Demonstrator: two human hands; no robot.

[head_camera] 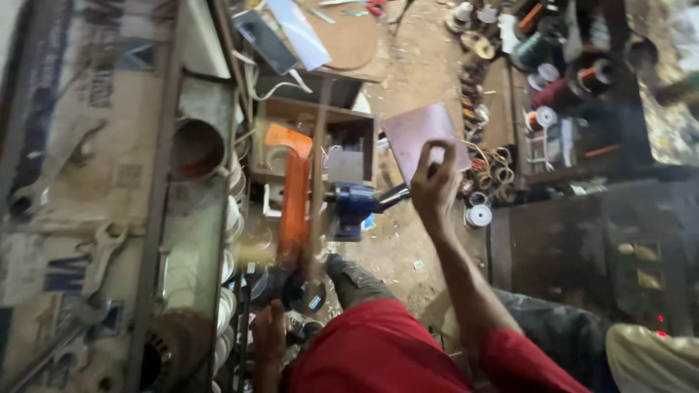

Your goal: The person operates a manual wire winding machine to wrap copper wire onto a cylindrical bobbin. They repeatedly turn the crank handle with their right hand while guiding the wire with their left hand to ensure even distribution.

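While I look down over a red sleeve, my right hand [435, 182] is clenched on the dark crank handle [393, 195] of a blue winder [354, 207] beside an orange frame [293, 193]. My left hand [269, 335] sits low near a blurred round part; its grip I cannot tell. The crank could slip, or loose wire coils [489, 175] nearby snag.

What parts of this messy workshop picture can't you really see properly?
Head view, the only one:
- Left hand: low in shadow, blurred; what it touches by the dark round motor part is unclear.
- Long thin wooden stick: smeared by motion.
- Right hand: grip on the black handle of the blue metal vise is unclear.
- Dull pink flat sheet: its lower corner hides behind the right hand.
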